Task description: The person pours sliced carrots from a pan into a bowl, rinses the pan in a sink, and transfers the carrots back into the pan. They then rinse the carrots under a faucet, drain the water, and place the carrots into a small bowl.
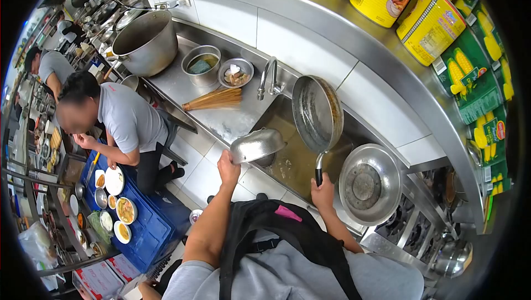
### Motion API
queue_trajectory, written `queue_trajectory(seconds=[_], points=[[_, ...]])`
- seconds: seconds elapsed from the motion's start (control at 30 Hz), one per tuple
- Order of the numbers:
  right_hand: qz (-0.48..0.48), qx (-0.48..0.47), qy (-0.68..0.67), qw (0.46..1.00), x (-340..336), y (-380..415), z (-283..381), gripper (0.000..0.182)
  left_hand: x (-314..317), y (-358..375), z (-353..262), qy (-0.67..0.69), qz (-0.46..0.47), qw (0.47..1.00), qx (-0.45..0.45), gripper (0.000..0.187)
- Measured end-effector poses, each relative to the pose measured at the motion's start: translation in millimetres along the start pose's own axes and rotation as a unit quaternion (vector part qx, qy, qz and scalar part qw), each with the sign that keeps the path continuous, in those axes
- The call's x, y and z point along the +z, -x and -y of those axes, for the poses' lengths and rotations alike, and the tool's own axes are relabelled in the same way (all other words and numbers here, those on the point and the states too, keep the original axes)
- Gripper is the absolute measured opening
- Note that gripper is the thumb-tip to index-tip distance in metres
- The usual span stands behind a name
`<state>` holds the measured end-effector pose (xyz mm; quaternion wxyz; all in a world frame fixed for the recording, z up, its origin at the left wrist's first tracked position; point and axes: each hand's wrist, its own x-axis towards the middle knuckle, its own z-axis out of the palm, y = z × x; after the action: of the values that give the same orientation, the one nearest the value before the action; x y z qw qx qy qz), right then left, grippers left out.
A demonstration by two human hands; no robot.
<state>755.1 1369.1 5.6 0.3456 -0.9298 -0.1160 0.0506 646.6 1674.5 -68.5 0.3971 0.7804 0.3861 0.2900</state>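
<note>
My left hand [227, 168] is closed on the rim of a shiny metal colander [259, 145], which is tilted over the left end of the sink [343, 153]. My right hand [322, 190] grips the black handle of a frying pan [316, 113]. The pan is held up over the sink, its dark, worn inside facing left. The faucet [267, 79] stands just left of the pan. Right of my right hand, a wide metal bowl [369, 185] rests at the sink's edge, with a dark patch at its middle.
A stick brush [214, 100], a metal pot [201, 66], a small bowl of scraps [236, 72] and a large stockpot [145, 45] stand on the left counter. Yellow cans [434, 23] line the shelf above. A seated person [124, 115] eats at a blue crate [145, 214] holding dishes.
</note>
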Motion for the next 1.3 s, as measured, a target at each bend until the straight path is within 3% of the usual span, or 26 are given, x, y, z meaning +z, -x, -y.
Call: queue_trajectory(seconds=[0.2,0.4,0.53,0.6,0.63,0.67,0.7,0.73,0.8,0.83,0.87,0.9,0.93,0.97,1.03,1.07,1.2,1.3], points=[[-0.026,-0.015,-0.011,0.999,-5,-5,6,0.024,-11,0,-15,0.089,-0.075,0.993,0.028,0.024],[-0.030,-0.022,-0.062,0.997,-4,-10,7,0.027,-15,1,-5,0.033,-0.020,0.999,-0.029,0.023],[-0.014,-0.006,-0.087,0.996,2,-8,0,0.026,-7,4,-5,0.064,-0.018,0.998,0.017,0.020],[-0.047,-0.046,-0.127,0.990,11,-9,-3,0.024,0,5,-4,0.198,-0.003,0.980,-0.020,0.017],[-0.048,-0.050,-0.091,0.993,7,-7,1,0.025,-7,9,-6,0.039,0.019,0.998,0.034,0.015],[-0.074,-0.088,-0.061,0.991,15,-9,-9,0.025,18,13,37,0.057,-0.006,0.998,0.024,0.016],[-0.067,-0.078,-0.091,0.990,11,-9,-1,0.023,27,15,54,-0.043,0.003,0.998,0.038,0.018],[-0.044,-0.091,-0.100,0.990,10,-11,1,0.022,23,16,43,-0.023,0.025,0.999,0.000,0.019],[-0.021,-0.076,-0.121,0.990,19,-18,-23,0.033,27,18,33,0.045,-0.022,0.999,0.003,0.022],[-0.020,-0.080,-0.103,0.991,22,-21,-38,0.040,24,19,21,0.075,-0.038,0.995,0.054,0.024],[-0.033,-0.107,-0.074,0.991,18,-19,-35,0.045,15,20,9,0.127,0.010,0.992,0.012,0.023],[-0.006,-0.074,-0.085,0.994,20,-23,-45,0.050,5,20,1,0.105,-0.001,0.994,0.041,0.021],[-0.150,-0.210,-0.026,0.966,33,-27,-55,0.037,-1,21,-5,0.113,-0.016,0.992,0.054,0.016],[-0.147,-0.224,-0.032,0.963,21,-22,-33,0.037,-5,24,-1,0.113,-0.031,0.992,0.055,0.016],[0.003,-0.052,0.018,0.998,-27,4,31,0.052,-7,27,7,0.057,-0.006,0.998,0.002,0.014],[-0.071,-0.129,0.019,0.989,-21,5,29,0.040,-6,26,2,0.056,-0.023,0.998,-0.035,0.013],[-0.033,-0.123,0.005,0.992,-25,2,32,0.040,-11,23,-13,0.085,-0.036,0.994,-0.066,0.013],[-0.024,-0.135,-0.016,0.990,-28,5,47,0.038,-22,26,-11,0.126,-0.036,0.991,-0.014,0.011]])
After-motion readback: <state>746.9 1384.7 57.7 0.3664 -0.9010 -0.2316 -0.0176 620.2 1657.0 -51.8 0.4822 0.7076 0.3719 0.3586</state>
